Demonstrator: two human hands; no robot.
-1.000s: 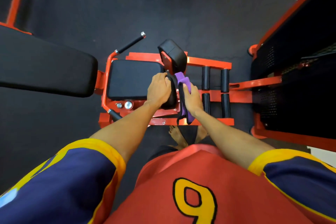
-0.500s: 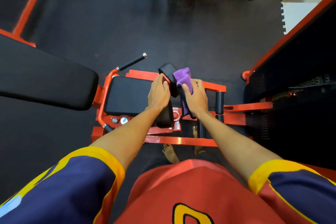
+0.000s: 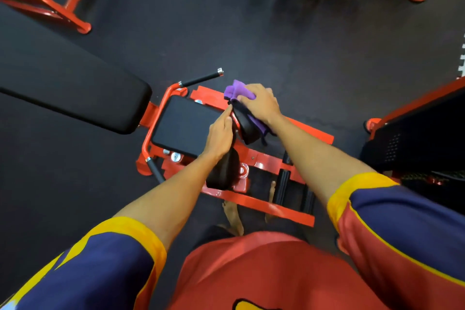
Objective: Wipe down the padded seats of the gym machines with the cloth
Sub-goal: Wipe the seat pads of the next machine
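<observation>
The cloth [image 3: 237,90] is bunched under my right hand [image 3: 261,106], which grips it and presses it onto the far end of the small black pad [image 3: 245,126]; a strip of it trails down the pad's right side. My left hand [image 3: 219,133] lies with fingers nearly straight against the pad's near side, steadying it and holding nothing. I judge this pad is mid-wipe. Nothing shows whether the square seat [image 3: 185,124] just left of my left hand, or the lower pad [image 3: 222,173] under my left wrist, is done. The long bench [image 3: 75,88] further left probably waits. The orange frame [image 3: 276,206] hems in both wrists, and a handle [image 3: 201,79] juts beyond my left fingers. Beyond my right hand the floor [image 3: 289,40] gives room.
</observation>
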